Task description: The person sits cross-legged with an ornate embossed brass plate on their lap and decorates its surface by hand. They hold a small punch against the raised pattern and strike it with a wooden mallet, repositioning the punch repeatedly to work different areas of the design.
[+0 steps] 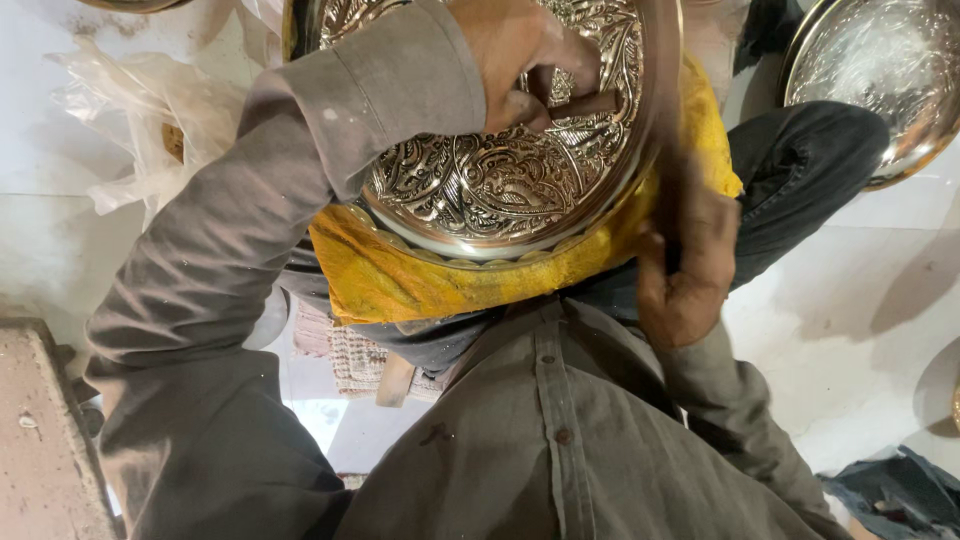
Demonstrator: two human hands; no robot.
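The plate sits tilted on a yellow cloth in the lap, embossed face up toward the camera; being round, it has no real long axis. The pattern looks complete across the part in view, so I'd guess it's late-stage work, though the top edge is cut off. The left hand is clenched around a dark stick-like tool lying across the face, pointing roughly right; the right hand looks clamped on the rim, but it's blurred. Another shiny plate lies on the floor at right.
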